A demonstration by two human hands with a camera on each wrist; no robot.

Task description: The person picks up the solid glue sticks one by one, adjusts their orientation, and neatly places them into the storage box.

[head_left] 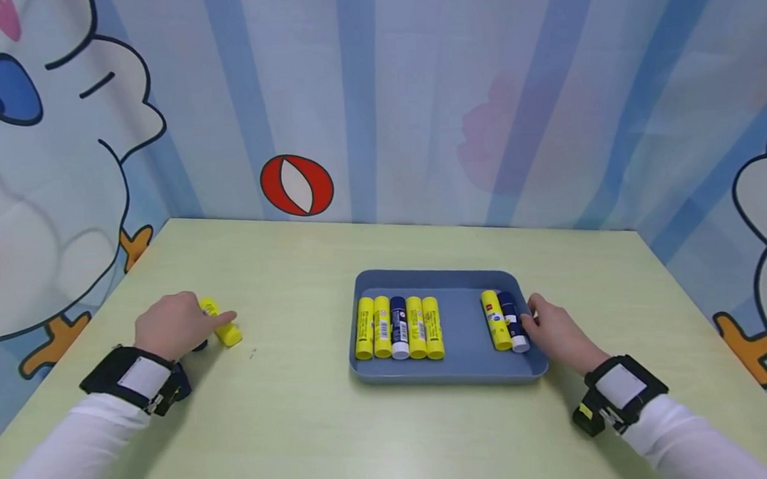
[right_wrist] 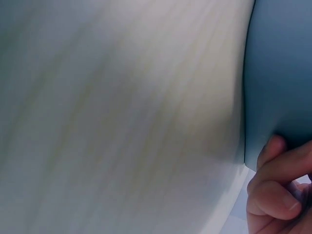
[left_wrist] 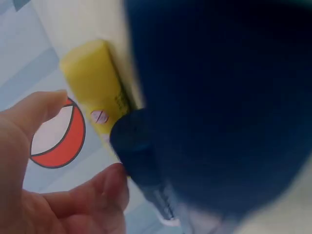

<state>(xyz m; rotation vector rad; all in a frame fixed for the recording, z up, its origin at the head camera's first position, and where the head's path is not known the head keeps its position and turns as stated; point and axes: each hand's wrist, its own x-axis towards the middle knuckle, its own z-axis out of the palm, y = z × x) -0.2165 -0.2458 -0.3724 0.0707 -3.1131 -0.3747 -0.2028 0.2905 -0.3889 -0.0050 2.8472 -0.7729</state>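
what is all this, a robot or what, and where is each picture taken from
No robot: a person is working here bare-handed. The wide picture looks forward and down from the head; the closer ones are taken from each wrist. On the table lies a blue-grey tray holding seven glue sticks, five at its left and two at its right. The left hand is at a yellow glue stick and a dark blue one outside the tray; I can't tell whether it grips either. The right hand touches the tray's right edge.

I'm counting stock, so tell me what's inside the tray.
In the tray: on the left, four yellow tubes and one navy tube; on the right, another yellow tube and another navy tube. What lies directly beneath them is covered.
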